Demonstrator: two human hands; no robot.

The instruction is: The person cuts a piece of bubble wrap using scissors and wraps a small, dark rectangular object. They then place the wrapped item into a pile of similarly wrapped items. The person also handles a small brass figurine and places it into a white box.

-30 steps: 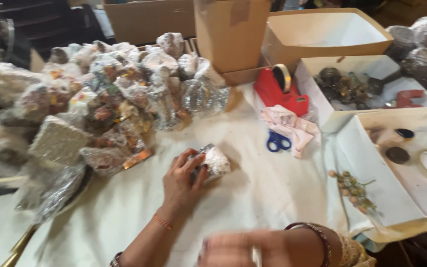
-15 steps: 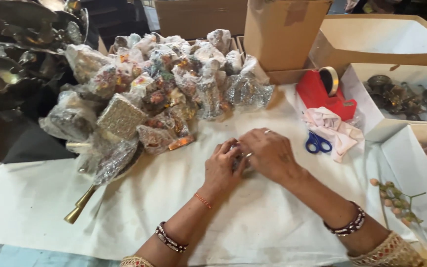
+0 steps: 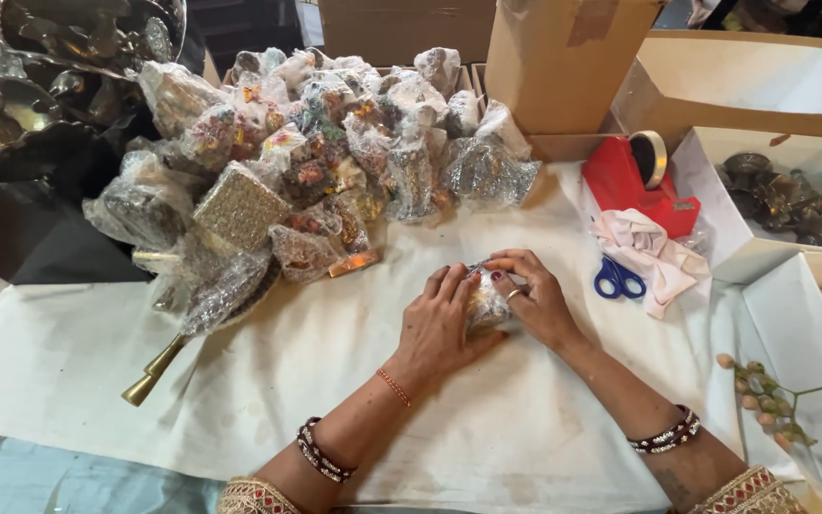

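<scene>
Both grips clasped on one bubble-wrapped ornament (image 3: 487, 303) | left hand (image 3: 441, 326), right hand (image 3: 537, 301) | on white bench cloth (image 3: 268, 371), beside scissors (image 3: 617, 279) | I'd pull the wrap taut, fold ends flat.

wrapped pkgs pile (image 3: 325, 152) back-left | brown carton (image 3: 563, 62) back-centre | small wrapped pkg (image 3: 487, 303) centre

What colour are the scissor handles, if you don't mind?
Blue; the scissors show in the head view, beside the right hand.
</scene>
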